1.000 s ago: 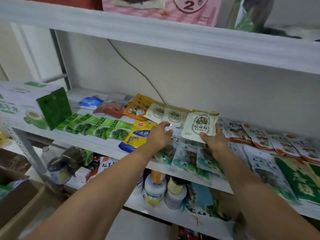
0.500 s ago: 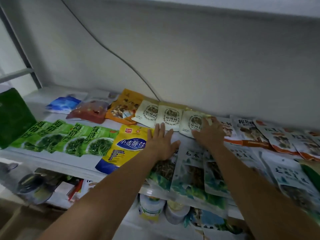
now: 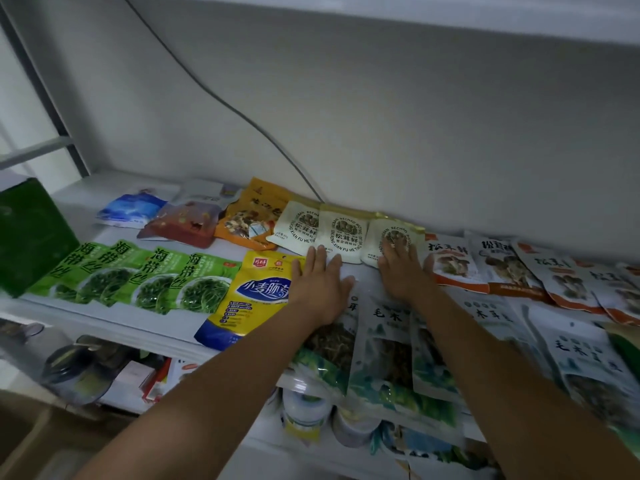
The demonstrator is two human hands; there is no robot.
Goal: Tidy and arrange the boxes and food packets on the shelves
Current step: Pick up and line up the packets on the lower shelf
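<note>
One white shelf (image 3: pixel 228 251) carries a green box (image 3: pixel 31 237) at its left end, four green packets (image 3: pixel 138 278) along the front edge, a yellow packet (image 3: pixel 249 296) beside them and three cream packets (image 3: pixel 341 233) at the back edge. I see my left hand (image 3: pixel 320 285) flat, fingers spread, touching the yellow packet; my right hand (image 3: pixel 403 268) presses straight fingers on the rightmost cream packet (image 3: pixel 391 233).

- Open air over everything, up to the upper shelf (image 3: pixel 450 19).
- Bare strip of shelf (image 3: pixel 221 253) between the green packets (image 3: pixel 138 275) and the back row of packets (image 3: pixel 180 225).
- Bare back-left corner behind the blue packet (image 3: pixel 131 207).
- Left end blocked by a tall green box (image 3: pixel 31 233).
- Right half covered with overlapping packets (image 3: pixel 502 271), some overhanging the front edge.
- Cable (image 3: pixel 221 98) slanting down the back wall (image 3: pixel 415 133) to the cream packets (image 3: pixel 343 233).
</note>
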